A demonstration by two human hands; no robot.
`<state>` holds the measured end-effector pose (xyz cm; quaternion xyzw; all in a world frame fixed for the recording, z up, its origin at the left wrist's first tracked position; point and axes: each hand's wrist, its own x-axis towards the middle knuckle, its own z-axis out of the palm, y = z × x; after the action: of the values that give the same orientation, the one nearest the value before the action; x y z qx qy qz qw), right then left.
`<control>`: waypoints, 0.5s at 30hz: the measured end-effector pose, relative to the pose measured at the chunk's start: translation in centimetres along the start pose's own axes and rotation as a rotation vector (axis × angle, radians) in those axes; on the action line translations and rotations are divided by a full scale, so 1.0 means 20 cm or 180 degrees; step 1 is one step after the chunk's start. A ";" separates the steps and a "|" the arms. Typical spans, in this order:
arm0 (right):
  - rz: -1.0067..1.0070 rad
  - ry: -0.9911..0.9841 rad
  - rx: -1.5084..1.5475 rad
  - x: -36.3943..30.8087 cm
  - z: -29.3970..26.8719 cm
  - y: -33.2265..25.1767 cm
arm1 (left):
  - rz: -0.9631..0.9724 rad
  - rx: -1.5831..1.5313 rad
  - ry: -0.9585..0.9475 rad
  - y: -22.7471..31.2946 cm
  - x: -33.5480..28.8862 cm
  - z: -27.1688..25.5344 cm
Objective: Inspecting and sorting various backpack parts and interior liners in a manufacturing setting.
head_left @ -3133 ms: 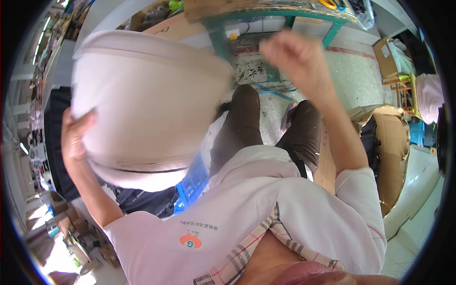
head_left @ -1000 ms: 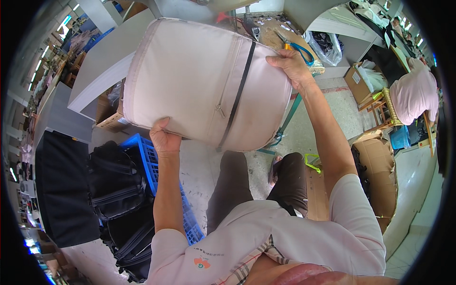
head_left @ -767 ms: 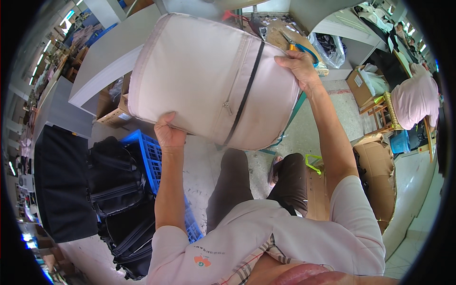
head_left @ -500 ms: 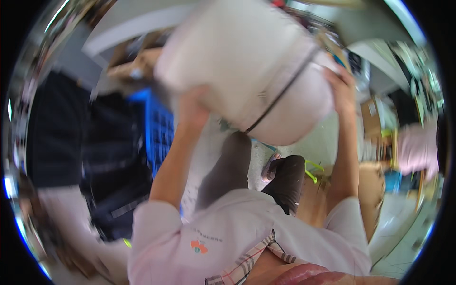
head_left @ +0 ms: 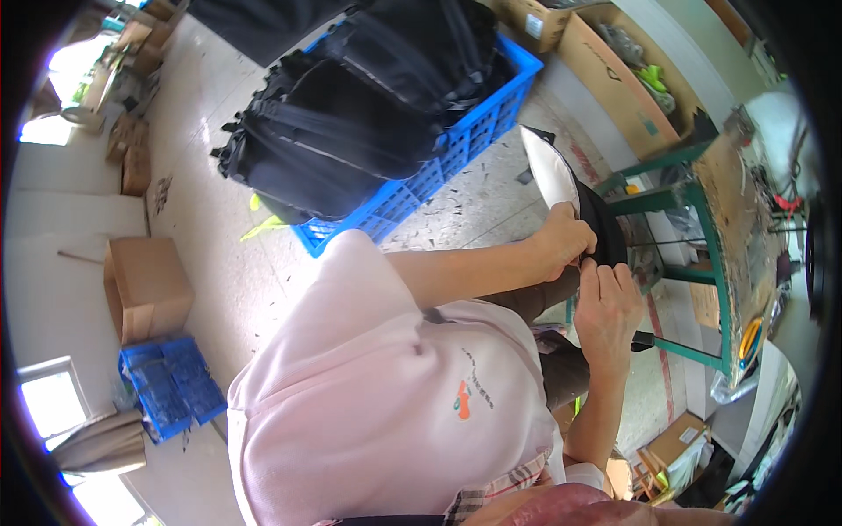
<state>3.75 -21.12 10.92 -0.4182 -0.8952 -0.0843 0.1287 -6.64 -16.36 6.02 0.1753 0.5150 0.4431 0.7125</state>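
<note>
While the left hand [head_left: 566, 241] is gripping a black-and-white fabric piece [head_left: 600, 219] with closed fingers, the right hand [head_left: 607, 309] is pinching its near edge alongside; piece is extending between blue plastic crate [head_left: 517, 83], left, and green-framed workbench [head_left: 738, 206], right.

Overbright windows [head_left: 53, 399], strong fisheye distortion.

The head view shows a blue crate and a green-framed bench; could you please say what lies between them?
In the head view, floor and a black-and-white piece in the left hand show between the crate and bench.
</note>
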 end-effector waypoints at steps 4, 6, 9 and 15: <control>-0.0151 0.0189 0.0618 0.09 -0.10 -0.08 | 0.0941 -0.0572 0.0056 0.20 -0.08 -0.22; -0.0060 0.0929 0.1170 0.07 -0.15 -0.09 | 0.1493 -0.1007 -0.0179 0.38 -0.15 -0.38; -0.0076 0.1504 0.1124 0.01 -0.16 -0.06 | 0.2377 -0.0465 0.0238 0.59 -0.31 -0.72; 0.1982 0.1075 0.1429 -0.25 0.00 0.08 | 0.3230 -0.0134 0.1521 0.73 -0.47 -1.71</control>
<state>8.10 -23.80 9.41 -0.6107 -0.6885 0.0884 0.3810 -44.42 -23.05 7.86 0.2815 0.5043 0.7680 0.2769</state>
